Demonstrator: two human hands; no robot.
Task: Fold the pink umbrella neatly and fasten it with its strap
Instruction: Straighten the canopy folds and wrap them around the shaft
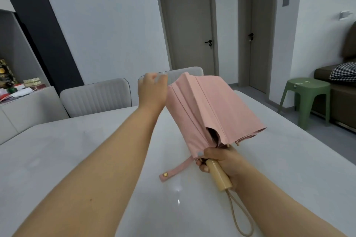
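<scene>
The pink umbrella (210, 107) is collapsed, and its loose canopy slants up and away over the white table (77, 150). My right hand (221, 159) grips the top of its light wooden handle (218, 176), from which a beige wrist loop (240, 215) trails. The pink strap (174, 171) with a gold snap hangs loose to the left of the handle, just above the tabletop. My left hand (152, 90) is raised beside the canopy's far left edge, its back toward me; its fingertips are blurred, and I cannot tell whether they pinch the fabric.
Grey upholstered chairs (96, 98) stand at the table's far edge. A green stool (306, 98) and a brown sofa with a checked cushion are at the right. A cluttered sideboard sits at the left. Two closed doors are behind.
</scene>
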